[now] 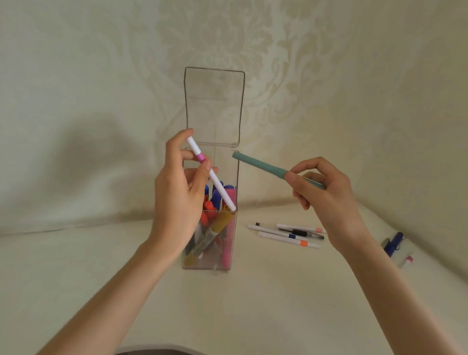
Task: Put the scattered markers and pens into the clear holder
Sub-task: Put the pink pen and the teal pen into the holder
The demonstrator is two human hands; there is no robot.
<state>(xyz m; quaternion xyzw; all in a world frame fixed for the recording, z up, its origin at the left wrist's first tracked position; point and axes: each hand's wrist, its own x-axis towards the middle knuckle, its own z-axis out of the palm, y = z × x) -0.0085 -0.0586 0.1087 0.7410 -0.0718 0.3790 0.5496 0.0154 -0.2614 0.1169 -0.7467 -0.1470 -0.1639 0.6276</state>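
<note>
The clear holder, a tall rectangular plastic box, stands on the cream table with its hinged lid swung upright. It already holds a yellow-capped marker, a pink highlighter and blue and orange ones.

In front of the holder, the left hand pinches a slim white marker with a pink band between thumb and curled fingers. The marker is tilted, its lower end at the holder's front rim. Right of the holder, the right hand grips a teal pen between thumb and fingers, its far end just beside the holder's top edge.

Four thin pens lie loose on the table right of the holder. Farther right lie a blue pen and a pink-tipped white marker.
</note>
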